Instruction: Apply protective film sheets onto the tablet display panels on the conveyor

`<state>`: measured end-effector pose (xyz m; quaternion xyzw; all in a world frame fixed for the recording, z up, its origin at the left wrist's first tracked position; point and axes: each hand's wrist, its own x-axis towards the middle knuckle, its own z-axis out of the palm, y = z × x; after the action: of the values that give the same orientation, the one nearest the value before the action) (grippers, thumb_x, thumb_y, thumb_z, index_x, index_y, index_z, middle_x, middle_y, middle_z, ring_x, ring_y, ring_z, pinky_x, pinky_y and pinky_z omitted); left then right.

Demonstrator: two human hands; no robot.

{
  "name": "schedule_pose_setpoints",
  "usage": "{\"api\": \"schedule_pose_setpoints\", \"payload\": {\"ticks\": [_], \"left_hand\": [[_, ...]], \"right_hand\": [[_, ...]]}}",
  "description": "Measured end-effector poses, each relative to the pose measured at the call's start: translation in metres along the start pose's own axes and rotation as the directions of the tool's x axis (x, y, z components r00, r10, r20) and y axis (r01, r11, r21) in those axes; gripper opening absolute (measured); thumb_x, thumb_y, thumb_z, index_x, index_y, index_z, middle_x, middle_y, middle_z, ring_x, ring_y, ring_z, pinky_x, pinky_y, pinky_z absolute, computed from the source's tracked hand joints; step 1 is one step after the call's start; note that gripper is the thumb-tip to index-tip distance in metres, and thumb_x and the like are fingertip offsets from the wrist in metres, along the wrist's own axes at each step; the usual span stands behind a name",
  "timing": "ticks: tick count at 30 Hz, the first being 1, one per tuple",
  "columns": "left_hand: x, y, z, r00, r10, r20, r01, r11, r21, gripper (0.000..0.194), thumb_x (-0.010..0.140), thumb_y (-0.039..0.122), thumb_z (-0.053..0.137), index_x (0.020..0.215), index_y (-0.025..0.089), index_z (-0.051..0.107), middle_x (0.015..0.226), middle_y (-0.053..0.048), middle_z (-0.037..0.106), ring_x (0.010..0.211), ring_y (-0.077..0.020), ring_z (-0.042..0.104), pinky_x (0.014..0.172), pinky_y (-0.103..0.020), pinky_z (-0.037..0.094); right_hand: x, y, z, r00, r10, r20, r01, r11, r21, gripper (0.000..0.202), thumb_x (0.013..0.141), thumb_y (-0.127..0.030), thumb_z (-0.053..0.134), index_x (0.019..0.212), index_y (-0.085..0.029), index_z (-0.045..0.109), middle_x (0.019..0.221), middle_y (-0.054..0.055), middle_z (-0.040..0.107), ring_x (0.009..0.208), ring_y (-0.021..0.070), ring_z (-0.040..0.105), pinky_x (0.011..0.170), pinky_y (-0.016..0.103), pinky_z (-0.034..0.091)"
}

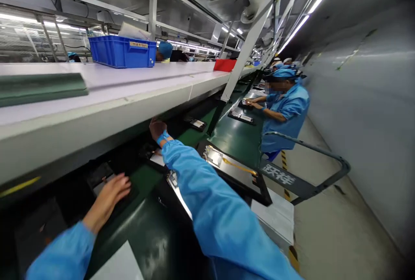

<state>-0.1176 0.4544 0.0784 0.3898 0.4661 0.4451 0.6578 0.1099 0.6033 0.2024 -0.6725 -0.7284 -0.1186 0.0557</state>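
Observation:
My left hand (112, 195) is over a dark device (100, 176) on the green belt (147, 224), its fingers spread and partly bent, with nothing visible in them. Stretched far forward, my right hand (158, 128) is at the shadowed edge beneath the white shelf; its fingers look curled, and what they may hold is too dark to make out. Under my right forearm lies a device with a bright metal strip (178, 193). Just right of that sleeve, a larger open device (231, 167) shows a circuit board and an orange flex cable.
Above the belt runs a white shelf (142, 103) with a blue bin (123, 51), a green mat (42, 87) and a red item (224, 65). A slanted white post stands ahead. A person in blue (285, 107) works beside the belt, near a metal chair rail (311, 144).

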Motion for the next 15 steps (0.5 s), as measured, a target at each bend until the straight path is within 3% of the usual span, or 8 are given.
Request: {"api": "schedule_pose_setpoints", "payload": {"ticks": [2, 4, 6, 8, 12, 15], "left_hand": [[0.009, 0.025, 0.039, 0.998, 0.0, 0.064, 0.015, 0.972, -0.235, 0.05, 0.074, 0.052, 0.08, 0.106, 0.018, 0.063, 0.12, -0.017, 0.067, 0.105, -0.0268, 0.07, 0.094, -0.042, 0.056], [-0.002, 0.038, 0.073, 0.991, 0.038, 0.125, 0.01, 0.931, -0.364, 0.046, 0.08, 0.056, 0.073, 0.1, 0.016, 0.064, 0.105, -0.014, 0.07, 0.092, -0.0237, 0.072, 0.084, -0.039, 0.059], [-0.032, 0.034, 0.098, 0.992, 0.117, 0.041, -0.089, 0.901, -0.425, 0.038, 0.081, 0.05, 0.073, 0.09, 0.014, 0.065, 0.088, -0.008, 0.07, 0.077, -0.0176, 0.07, 0.076, -0.031, 0.059], [-0.071, 0.014, 0.113, 0.984, 0.158, -0.085, -0.179, 0.886, -0.428, 0.024, 0.081, 0.035, 0.074, 0.084, 0.013, 0.065, 0.078, -0.004, 0.068, 0.068, -0.0131, 0.066, 0.072, -0.025, 0.057], [-0.123, -0.034, 0.137, 0.983, 0.121, -0.138, -0.166, 0.905, -0.392, 0.007, 0.086, 0.017, 0.061, 0.09, 0.013, 0.065, 0.084, -0.005, 0.071, 0.074, -0.0148, 0.069, 0.078, -0.028, 0.058], [-0.126, -0.058, 0.169, 0.983, 0.087, -0.163, -0.131, 0.948, -0.289, 0.013, 0.093, 0.017, 0.053, 0.095, 0.011, 0.065, 0.091, -0.01, 0.072, 0.08, -0.017, 0.071, 0.079, -0.029, 0.058]], "right_hand": [[-0.056, -0.028, -0.022, 0.997, -0.068, -0.046, 0.066, 0.997, -0.04, 0.04, 0.101, -0.017, 0.049, 0.138, -0.004, 0.047, 0.123, 0.024, 0.062, 0.11, 0.0286, 0.064, 0.087, 0.044, 0.056], [-0.131, -0.051, -0.036, 0.979, -0.16, -0.125, 0.146, 0.983, -0.108, 0.044, 0.1, -0.008, 0.036, 0.143, 0.002, 0.039, 0.123, 0.032, 0.061, 0.112, 0.033, 0.063, 0.084, 0.047, 0.056], [-0.217, -0.065, -0.045, 0.939, -0.266, -0.217, 0.223, 0.953, -0.203, 0.046, 0.101, -0.008, 0.03, 0.145, 0.0, 0.036, 0.127, 0.036, 0.058, 0.112, 0.0359, 0.064, 0.079, 0.049, 0.057], [-0.303, -0.065, -0.051, 0.909, -0.325, -0.26, 0.277, 0.939, -0.206, 0.047, 0.101, -0.013, 0.036, 0.147, -0.005, 0.037, 0.134, 0.034, 0.056, 0.116, 0.0368, 0.062, 0.08, 0.049, 0.058], [-0.442, -0.021, -0.049, 0.924, -0.275, -0.267, 0.311, 0.945, 0.104, 0.058, 0.096, -0.028, 0.059, 0.15, -0.02, 0.04, 0.149, 0.02, 0.049, 0.135, 0.0332, 0.05, 0.101, 0.048, 0.053], [-0.494, 0.034, -0.023, 0.972, -0.082, -0.219, 0.158, 0.921, 0.357, 0.048, 0.096, -0.03, 0.058, 0.143, -0.022, 0.049, 0.149, 0.014, 0.05, 0.132, 0.0294, 0.054, 0.105, 0.047, 0.052]]}}
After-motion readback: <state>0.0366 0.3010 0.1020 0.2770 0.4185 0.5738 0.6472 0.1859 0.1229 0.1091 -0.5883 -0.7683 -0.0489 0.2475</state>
